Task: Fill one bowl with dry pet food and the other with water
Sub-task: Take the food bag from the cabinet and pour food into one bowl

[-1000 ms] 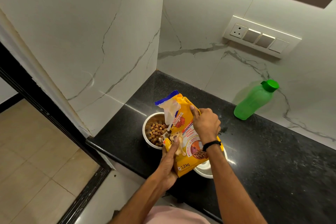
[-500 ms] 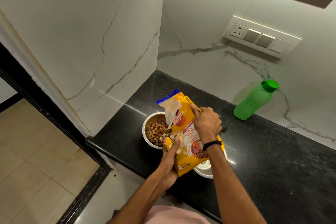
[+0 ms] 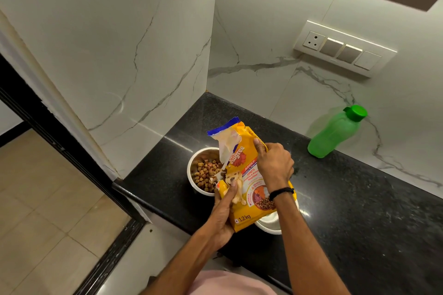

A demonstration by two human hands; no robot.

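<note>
Here, near the centre of the frame, a yellow plastic pet food bag with a torn blue top edge [image 3: 249,175] is held in both hands above the black speckled stone counter [image 3: 359,199]. The left hand [image 3: 224,213] grips the bag's lower left edge from below, its thumb laid across the printed front beside the picture of a dog. The right hand [image 3: 273,163] closes over the bag's upper right side, fingers curled round the edge, a thin black band [image 3: 281,193] on its wrist. The bag is tilted, its torn mouth pointing toward the upper left, with a pale flap of the torn opening hanging down over the round steel bowl [image 3: 194,175] just left of it.

That bowl stands on the counter close to its front edge and holds a layer of brown dry kibble [image 3: 206,173]; a few pieces show at the bag's torn lower corner, right by the bowl's rim. A second round bowl, white-looking and shiny [image 3: 271,225], sits on the counter below and right of the bag, mostly hidden by the bag and the right forearm; its contents cannot be made out.

Toward the right of the frame, a green plastic bottle with a green cap [image 3: 335,132] stands at the foot of the white marble-patterned wall [image 3: 263,31], well apart from the bowls, its cap on. A white switch panel [image 3: 345,50] is on that wall at upper right.
</note>
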